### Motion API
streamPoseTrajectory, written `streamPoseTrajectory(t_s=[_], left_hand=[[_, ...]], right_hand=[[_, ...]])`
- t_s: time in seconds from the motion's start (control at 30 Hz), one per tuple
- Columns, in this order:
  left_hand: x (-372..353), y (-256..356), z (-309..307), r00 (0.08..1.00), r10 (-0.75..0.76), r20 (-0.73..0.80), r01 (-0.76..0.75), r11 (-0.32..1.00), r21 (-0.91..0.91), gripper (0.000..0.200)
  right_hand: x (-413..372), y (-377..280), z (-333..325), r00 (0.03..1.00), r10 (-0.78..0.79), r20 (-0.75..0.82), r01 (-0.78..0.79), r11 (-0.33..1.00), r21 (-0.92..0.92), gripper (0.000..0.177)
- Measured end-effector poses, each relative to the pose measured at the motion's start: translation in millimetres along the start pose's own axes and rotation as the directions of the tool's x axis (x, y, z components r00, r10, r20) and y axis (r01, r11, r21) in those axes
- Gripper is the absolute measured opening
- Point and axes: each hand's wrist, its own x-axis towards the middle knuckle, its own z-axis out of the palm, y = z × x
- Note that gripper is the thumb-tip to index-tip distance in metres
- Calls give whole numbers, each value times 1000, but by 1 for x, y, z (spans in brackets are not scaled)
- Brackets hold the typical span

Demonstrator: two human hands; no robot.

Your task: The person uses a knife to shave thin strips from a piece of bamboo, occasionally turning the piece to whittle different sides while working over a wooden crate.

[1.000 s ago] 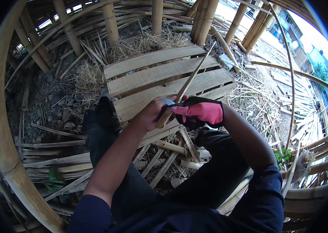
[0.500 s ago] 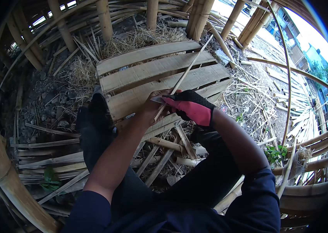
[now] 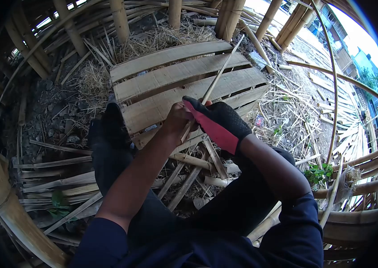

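Note:
A long, thin bamboo strip (image 3: 219, 77) slants over the slatted wooden platform, its far end toward the upper right. My bare left hand (image 3: 180, 118) is closed around the strip near its lower end. Against it, my right hand (image 3: 219, 124), in a black and pink glove, is closed with its thumb stretched over the left fingers. A small knife blade showed between the hands half a second ago; now the gloved thumb and fingers hide it. The lower tip of the strip (image 3: 184, 135) sticks out below my left hand.
The slatted platform (image 3: 153, 109) lies in front of my legs. Bamboo posts (image 3: 119, 22) stand behind it. Split bamboo pieces (image 3: 61, 183) lie at the left, with shavings (image 3: 282, 105) at the right. A curved bamboo pole (image 3: 332, 89) rises on the right.
My right hand has turned, its thumb now raised over my left hand, and the blade has gone out of sight. The strip's far end has shifted slightly upward.

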Motion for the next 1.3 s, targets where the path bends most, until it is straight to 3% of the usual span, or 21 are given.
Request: streamPoseTrajectory(t_s=[0.13,0.2,0.27,0.3,0.37,0.43,0.53,0.67,0.77,0.83,0.87,0.9,0.93,1.0,1.03,1.13,1.17,1.23,1.3], left_hand=[[-2,-7,-1,1000,7,24,-6,1000,-15,64],[-1,-8,-12,995,8,99,-9,1000,17,58],[-1,-7,-22,975,29,218,-38,999,38,45],[-3,-4,-16,990,-1,144,-3,1000,30,42],[-7,0,0,998,-62,-6,62,998,4,38],[-8,4,3,996,-80,-38,81,996,48,33],[-9,5,4,996,-69,-62,74,993,87,29],[-12,5,12,993,-20,-114,32,994,102,34],[-10,11,0,1000,-31,-3,32,990,134,34],[-7,13,14,1000,18,-1,-18,999,29,31],[-5,15,19,999,44,-1,-44,999,-23,30],[5,21,11,996,-77,47,82,990,-113,23],[8,20,5,996,-61,65,70,989,-131,22],[13,18,-6,995,-32,98,49,984,-169,20],[13,21,-13,973,-8,231,74,959,-275,19],[-8,34,2,998,1,-65,-11,988,-154,19],[-10,41,10,978,-65,-196,30,984,-174,20],[-8,38,5,961,5,-277,-17,999,-41,23],[-4,33,0,938,59,-342,-49,998,37,24]], right_hand=[[-9,-3,6,999,26,-37,-27,1000,-12,56],[-4,8,11,984,-175,-2,174,976,-135,45],[-4,13,14,964,-259,55,264,949,-174,35],[-8,9,12,966,-245,85,256,954,-158,33],[-15,0,9,975,-173,138,187,977,-102,42],[-20,-6,8,981,-56,188,61,998,-26,65],[-24,0,9,930,-306,203,347,912,-219,52],[-20,13,16,890,-410,203,455,835,-309,59],[-18,15,14,810,-558,181,586,749,-311,61],[-16,10,11,761,-626,172,647,709,-281,65],[-15,6,12,783,-588,205,622,744,-243,66],[-14,1,15,800,-550,238,596,776,-208,67],[-13,-3,15,813,-514,273,567,805,-175,68],[-11,0,10,741,-634,220,670,713,-205,66],[-11,2,7,698,-689,194,715,663,-221,65],[-15,3,0,666,-731,150,746,645,-167,50],[-16,-2,0,732,-669,128,680,730,-70,51],[-9,-5,1,861,-480,167,480,876,42,54],[-5,-6,5,899,-415,138,412,910,53,63]])
